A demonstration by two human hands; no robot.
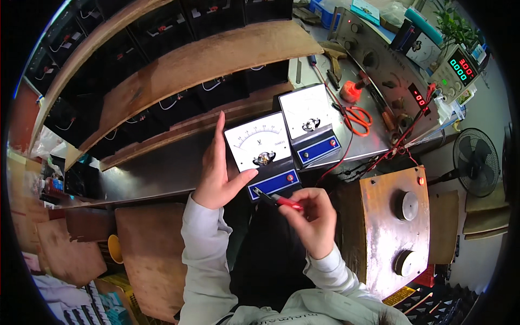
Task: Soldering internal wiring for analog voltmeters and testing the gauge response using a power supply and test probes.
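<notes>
My left hand grips the left edge of an analog voltmeter, thumb lying over its front. The meter has a white dial and a blue lower panel, and it tilts up at the bench edge. In my right hand is a small tool with a red-and-black handle, pinched between thumb and fingers. Its tip is at the terminal at the left end of the blue panel; its exact kind is unclear. A red terminal sits at the panel's other end. Just right and behind stands a second similar meter.
Wooden shelves with rows of black meters fill the left and back. On the metal bench lie orange scissors, a red bottle and red wires. A metal instrument panel stands behind. At right are a wooden box with two metal knobs and a fan.
</notes>
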